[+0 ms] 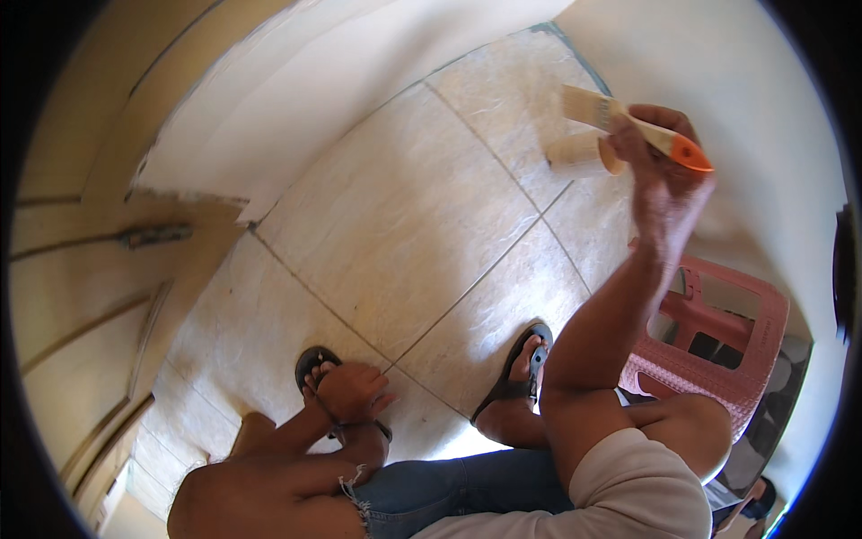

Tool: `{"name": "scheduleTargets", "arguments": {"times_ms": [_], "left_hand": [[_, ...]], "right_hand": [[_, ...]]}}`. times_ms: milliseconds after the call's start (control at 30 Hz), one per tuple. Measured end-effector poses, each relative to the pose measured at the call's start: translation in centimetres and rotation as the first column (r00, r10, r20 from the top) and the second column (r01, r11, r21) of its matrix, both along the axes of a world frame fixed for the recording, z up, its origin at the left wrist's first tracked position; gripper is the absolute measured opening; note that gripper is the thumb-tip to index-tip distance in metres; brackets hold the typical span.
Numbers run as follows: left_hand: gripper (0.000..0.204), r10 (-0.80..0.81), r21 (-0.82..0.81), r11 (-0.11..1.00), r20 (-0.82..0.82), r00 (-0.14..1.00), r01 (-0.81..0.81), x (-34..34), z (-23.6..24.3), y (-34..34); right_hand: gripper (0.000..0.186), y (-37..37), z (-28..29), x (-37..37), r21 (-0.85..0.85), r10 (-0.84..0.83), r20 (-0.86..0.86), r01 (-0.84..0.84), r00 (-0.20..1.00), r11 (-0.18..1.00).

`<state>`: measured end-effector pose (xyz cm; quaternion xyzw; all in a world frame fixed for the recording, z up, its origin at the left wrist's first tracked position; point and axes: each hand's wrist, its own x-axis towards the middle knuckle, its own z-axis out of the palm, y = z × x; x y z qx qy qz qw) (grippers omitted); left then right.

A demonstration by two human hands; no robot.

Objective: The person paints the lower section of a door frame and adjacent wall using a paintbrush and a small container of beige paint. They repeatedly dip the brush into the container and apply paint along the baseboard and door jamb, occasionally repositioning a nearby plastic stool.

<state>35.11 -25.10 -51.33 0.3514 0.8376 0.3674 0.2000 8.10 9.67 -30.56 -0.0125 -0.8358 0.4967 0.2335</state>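
And here's the right hand point(660, 157), raised over the far right part of the floor, thumb and fingers pinching the handle of a paintbrush point(588, 106)! The pale, flat bristles point left, and the handle's bright orange end pokes out on the right, past the fingers. Right beside it in view, a cream-coloured round container point(579, 156) sits near the floor's right edge, toward the far right corner; whether the brush touches it, I can't tell from here.

Over to the left hand point(355, 393), down low beside the left foot: nothing seen in its grip, fingers loosely bent and a little apart, a dark band around the wrist. Just by it, the black left sandal point(312, 361); off to the right, its partner, the right sandal point(503, 386), both planted on the near part of the floor point(386, 260), pale tiles crossed by dark joints.

Moving outward, blue denim shorts point(467, 485) with frayed hems, a light sleeve point(637, 476) at the right elbow, and a pink plastic stool point(763, 314) right by the right forearm, near the floor's right edge. Beyond it rises a pale wall point(745, 90); across on the left, a wooden door point(81, 332). And at the lower right, another person point(763, 499), partly in view!
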Motion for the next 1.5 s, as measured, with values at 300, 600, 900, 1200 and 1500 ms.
{"name": "scheduleTargets", "arguments": {"times_ms": [300,600,900,1200,1500], "left_hand": [[0.029,-0.010,-0.111,0.994,0.048,0.999,0.015,-0.8,1.0,0.7],[0.026,-0.014,-0.119,0.993,0.052,0.999,0.020,-1.3,0.9,1.5],[0.029,-0.003,-0.099,0.995,0.022,1.000,0.005,-1.5,1.2,1.7],[0.029,-0.008,-0.097,0.995,0.022,1.000,0.010,-1.6,1.1,1.7],[0.028,0.000,-0.104,0.995,0.031,1.000,0.004,-1.6,1.3,1.7]], "right_hand": [[0.014,10.2,-0.9,-2.1,0.443,-0.267,0.317,0.106,0.910,0.890],[0.014,13.2,-6.6,-3.5,0.410,-0.216,0.341,0.062,0.915,0.910],[0.011,13.7,-9.2,-3.8,0.452,-0.225,0.358,0.043,0.906,0.891],[0.011,13.9,-8.3,-2.8,0.348,-0.221,0.273,0.118,0.936,0.930],[0.010,12.6,-2.5,-1.0,0.098,-0.239,0.255,0.221,0.937,0.970]]}}
